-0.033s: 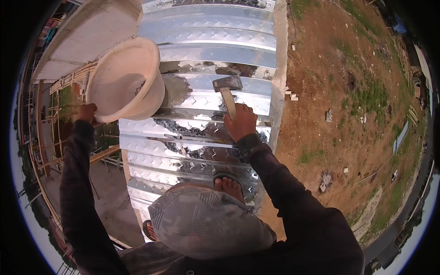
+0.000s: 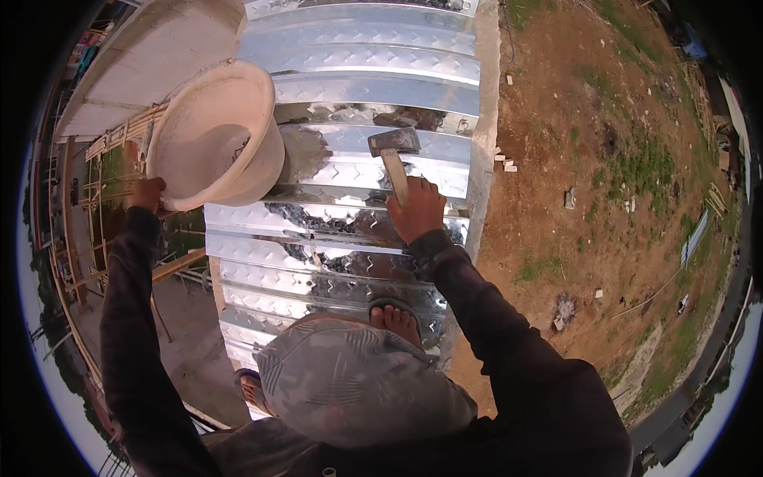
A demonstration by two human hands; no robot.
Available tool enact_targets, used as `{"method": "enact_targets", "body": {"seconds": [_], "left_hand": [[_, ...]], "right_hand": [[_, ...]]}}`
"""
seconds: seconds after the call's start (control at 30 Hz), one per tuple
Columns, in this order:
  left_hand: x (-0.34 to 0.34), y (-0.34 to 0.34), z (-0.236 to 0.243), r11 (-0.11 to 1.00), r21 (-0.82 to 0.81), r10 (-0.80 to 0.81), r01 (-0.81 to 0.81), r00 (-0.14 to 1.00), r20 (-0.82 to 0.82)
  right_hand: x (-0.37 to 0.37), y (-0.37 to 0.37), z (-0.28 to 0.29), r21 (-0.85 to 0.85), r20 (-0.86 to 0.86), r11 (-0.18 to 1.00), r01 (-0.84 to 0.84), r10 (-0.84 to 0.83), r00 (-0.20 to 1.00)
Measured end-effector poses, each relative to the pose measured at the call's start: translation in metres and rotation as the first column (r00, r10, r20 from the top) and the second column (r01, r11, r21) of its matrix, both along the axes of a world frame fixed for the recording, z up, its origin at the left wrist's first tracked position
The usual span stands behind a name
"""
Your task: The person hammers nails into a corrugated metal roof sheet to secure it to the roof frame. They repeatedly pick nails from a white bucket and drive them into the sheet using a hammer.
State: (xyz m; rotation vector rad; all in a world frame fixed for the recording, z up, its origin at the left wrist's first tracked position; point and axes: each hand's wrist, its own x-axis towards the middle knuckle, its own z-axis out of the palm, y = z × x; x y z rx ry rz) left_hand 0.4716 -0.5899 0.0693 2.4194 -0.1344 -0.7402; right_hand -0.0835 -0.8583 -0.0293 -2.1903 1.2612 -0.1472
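My left hand [image 2: 149,195] grips the near-left rim of a large pale plastic basin [image 2: 258,163], tilted so its inside shows. Several small dark pieces [image 2: 241,148] too small to name lie inside it. In my right hand [image 2: 419,210] is a hammer [image 2: 394,168], held by its wooden handle with the dark metal head pointing away from me. Beneath the hammer and the basin's right side lies shiny ribbed metal decking [image 2: 350,60]. The fingers of both hands are closed.
A concrete edge [image 2: 486,159] runs along the decking's right side, with bare brown ground [image 2: 556,230] far below. Left of the decking there is a drop with wooden poles [image 2: 179,266]. My sandalled foot [image 2: 395,320] stands on the decking; a grey patterned cap [image 2: 358,381] hides the lower middle.
The basin and my left hand have shifted very slightly left. My left foot has moved a little left and up in the picture. The hammer stays nearly in place.
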Motion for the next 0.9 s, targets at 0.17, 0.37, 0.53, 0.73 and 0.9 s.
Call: {"method": "enact_targets", "body": {"seconds": [0.17,0.37,0.53,0.73,0.9], "left_hand": [[-0.117,-0.087,0.078,0.971,0.241,-0.001,-0.012,0.999,0.052],[-0.146,-0.146,0.145,0.088,0.980,-0.851,0.180,0.524,-0.020],[-0.328,-0.301,0.232,0.071,0.784,-0.893,0.617,-0.311,0.326],[-0.439,-0.219,0.302,-0.537,0.298,-0.527,0.789,-0.590,0.612],[-0.421,-0.187,0.300,-0.577,0.302,-0.497,0.759,-0.619,0.608]], "right_hand": [[-0.003,-0.011,-0.002,-0.057,-0.001,0.998,0.020,-0.020,1.000],[0.013,0.001,0.001,-0.001,-0.058,1.000,0.005,-0.005,0.998],[-0.001,-0.014,0.011,0.027,-0.042,0.997,0.070,-0.069,0.997],[0.019,-0.012,0.011,0.024,0.015,0.999,-0.032,0.032,0.999],[0.001,-0.013,0.016,-0.020,-0.016,1.000,-0.001,0.001,1.000]]}}
